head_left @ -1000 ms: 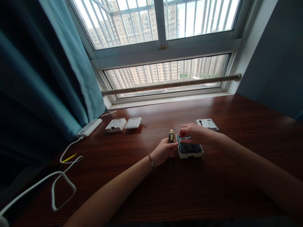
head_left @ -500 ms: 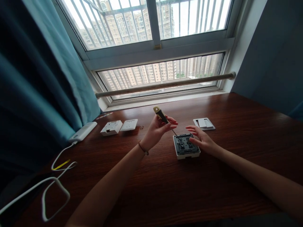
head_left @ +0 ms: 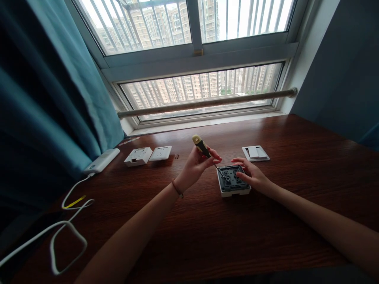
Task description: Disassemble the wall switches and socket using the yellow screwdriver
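My left hand [head_left: 199,165] grips a black and yellow screwdriver [head_left: 201,146] between thumb and fingers. Its thin shaft slopes down to the right, and the tip meets the left part of an opened wall switch [head_left: 231,182]. This switch has a dark grey face set in a white square box and lies flat on the table. At its right side, my right hand [head_left: 251,173] steadies it, the thumb on the grey face and the fingers bent along the far right corner. Beyond that hand lies a white switch cover [head_left: 256,153].
On the wooden table [head_left: 183,244], a white box [head_left: 138,156], a white socket plate [head_left: 160,153] and small screws [head_left: 177,156] lie to the left. A white power strip [head_left: 102,161] with a looping cable [head_left: 69,223] sits by the blue curtain [head_left: 97,114]. A window bar [head_left: 207,103] runs behind.
The screwdriver handle has tilted slightly and its tip sits a little lower on the switch. My right hand has closed in slightly on the switch's right side. The camera view has shifted a little.
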Demonstrator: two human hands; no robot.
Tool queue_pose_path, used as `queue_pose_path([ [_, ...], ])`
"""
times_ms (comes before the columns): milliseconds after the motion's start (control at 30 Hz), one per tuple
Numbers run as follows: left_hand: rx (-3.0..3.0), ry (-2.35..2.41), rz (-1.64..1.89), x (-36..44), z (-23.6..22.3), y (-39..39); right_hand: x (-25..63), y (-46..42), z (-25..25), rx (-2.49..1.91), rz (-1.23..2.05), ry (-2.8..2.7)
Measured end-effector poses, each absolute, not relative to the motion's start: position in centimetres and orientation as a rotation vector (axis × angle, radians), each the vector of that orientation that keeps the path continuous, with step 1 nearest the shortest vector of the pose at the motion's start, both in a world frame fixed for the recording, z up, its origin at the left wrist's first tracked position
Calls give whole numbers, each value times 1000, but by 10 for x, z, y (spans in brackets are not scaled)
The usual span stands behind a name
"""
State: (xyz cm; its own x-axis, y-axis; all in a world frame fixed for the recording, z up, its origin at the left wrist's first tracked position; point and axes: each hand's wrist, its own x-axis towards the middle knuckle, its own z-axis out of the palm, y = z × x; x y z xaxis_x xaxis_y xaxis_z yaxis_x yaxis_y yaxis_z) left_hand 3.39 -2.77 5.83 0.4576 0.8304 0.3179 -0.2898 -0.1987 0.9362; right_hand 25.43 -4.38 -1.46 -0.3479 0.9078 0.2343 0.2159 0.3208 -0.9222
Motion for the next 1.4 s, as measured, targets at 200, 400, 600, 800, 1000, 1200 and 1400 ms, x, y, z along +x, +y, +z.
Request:
queue_pose_path([
  [200, 1455, 535, 1104, 37, 57, -30, 254, -43, -16, -983, 1046, -1776],
  [400, 1479, 552, 1114, 40, 57, -33, 255, -43, -16, -967, 1031, -1772],
  [600, 1484, 557, 1149, 37, 59, -32, 255, -44, -17, -977, 1033, -1768],
  [800, 1469, 581, 1129, 38, 57, -32, 255, -43, -17, -968, 1030, -1768],
  [1000, 1524, 669, 1192, 41, 56, -34, 254, -44, -17, -976, 1028, -1772],
  [1200, 1614, 856, 1377, 45, 45, -37, 254, -44, -17, -975, 1049, -1773],
  [1400, 1615, 692, 1158, 41, 58, -41, 254, -44, -16, -969, 1024, -1784],
])
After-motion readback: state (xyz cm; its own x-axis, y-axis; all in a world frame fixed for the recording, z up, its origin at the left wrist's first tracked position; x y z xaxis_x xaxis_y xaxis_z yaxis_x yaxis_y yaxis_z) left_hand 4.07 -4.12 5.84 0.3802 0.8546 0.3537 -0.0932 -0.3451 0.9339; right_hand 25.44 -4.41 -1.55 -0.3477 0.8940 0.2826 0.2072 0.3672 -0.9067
